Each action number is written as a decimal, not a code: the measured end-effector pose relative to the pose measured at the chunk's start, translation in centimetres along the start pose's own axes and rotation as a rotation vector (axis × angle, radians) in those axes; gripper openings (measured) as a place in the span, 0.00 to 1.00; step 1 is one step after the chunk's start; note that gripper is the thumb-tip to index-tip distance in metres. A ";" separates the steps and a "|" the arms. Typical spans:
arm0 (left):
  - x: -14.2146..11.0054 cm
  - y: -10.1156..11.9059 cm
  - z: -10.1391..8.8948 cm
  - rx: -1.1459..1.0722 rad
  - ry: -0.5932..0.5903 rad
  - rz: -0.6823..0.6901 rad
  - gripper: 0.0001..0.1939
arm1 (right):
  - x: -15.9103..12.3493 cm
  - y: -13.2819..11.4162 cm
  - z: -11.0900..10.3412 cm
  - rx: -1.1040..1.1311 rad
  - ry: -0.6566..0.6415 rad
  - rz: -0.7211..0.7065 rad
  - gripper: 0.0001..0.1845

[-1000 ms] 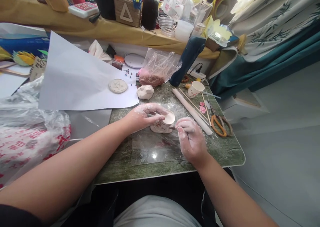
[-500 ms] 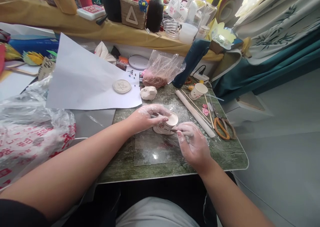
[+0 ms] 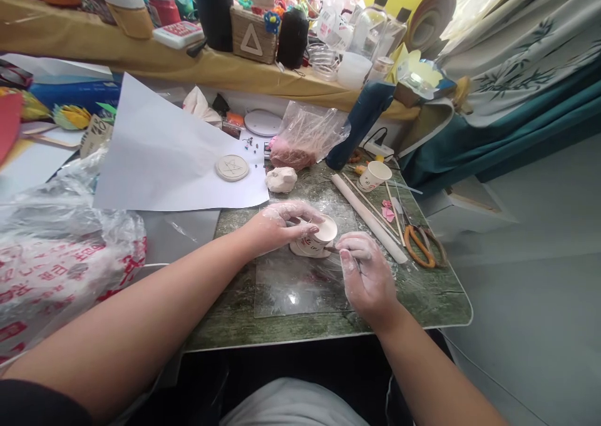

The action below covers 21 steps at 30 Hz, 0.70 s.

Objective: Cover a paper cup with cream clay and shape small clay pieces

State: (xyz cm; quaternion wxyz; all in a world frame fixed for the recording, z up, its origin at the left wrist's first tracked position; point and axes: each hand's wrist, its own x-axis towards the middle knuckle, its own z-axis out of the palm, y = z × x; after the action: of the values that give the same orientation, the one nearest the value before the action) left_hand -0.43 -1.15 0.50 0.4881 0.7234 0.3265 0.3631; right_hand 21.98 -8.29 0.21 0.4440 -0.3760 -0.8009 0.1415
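A white paper cup (image 3: pixel 317 241) with printed marks stands on a flat piece of pale clay (image 3: pixel 297 250) on a clear sheet (image 3: pixel 286 294). Over its left side curves my left hand (image 3: pixel 285 220), dusted white, thumb and fingers gripping the cup near its top. My right hand (image 3: pixel 369 274), also powdery, is closed around a thin dark tool (image 3: pixel 332 249). The tool's tip points left at the clay beside the cup's base; whether it touches is too small to tell. Behind the cup sits a lump of white clay (image 3: pixel 281 179).
To the right lie a rolling pin (image 3: pixel 369 218), thin sticks, scissors (image 3: pixel 420 245) and a second paper cup (image 3: pixel 375 175). White paper (image 3: pixel 178 163) bears a clay disc (image 3: pixel 231 168) with a star. A plastic bag (image 3: pixel 61 269) sits left. Bottles and jars line the shelf behind.
The view has shifted slightly, so everything appears a little lower and to the right. My right hand and its tool stand slightly farther from the cup. My left hand stays on the cup.
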 end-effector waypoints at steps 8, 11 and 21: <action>0.0 -0.1 0.0 0.001 -0.002 0.002 0.12 | 0.2 0.0 0.4 -0.009 -0.059 0.006 0.10; 0.1 -0.3 0.0 0.000 -0.008 0.008 0.12 | 0.2 0.0 0.3 -0.007 -0.098 0.005 0.10; 0.1 -0.5 0.1 0.005 -0.005 0.010 0.12 | 0.3 -0.8 0.1 0.006 -0.086 -0.003 0.10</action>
State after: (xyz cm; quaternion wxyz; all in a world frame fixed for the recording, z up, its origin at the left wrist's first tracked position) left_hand -0.37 -0.94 0.07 0.4854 0.7272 0.3223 0.3629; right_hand 21.38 -8.62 0.81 0.4105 -0.3669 -0.8195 0.1592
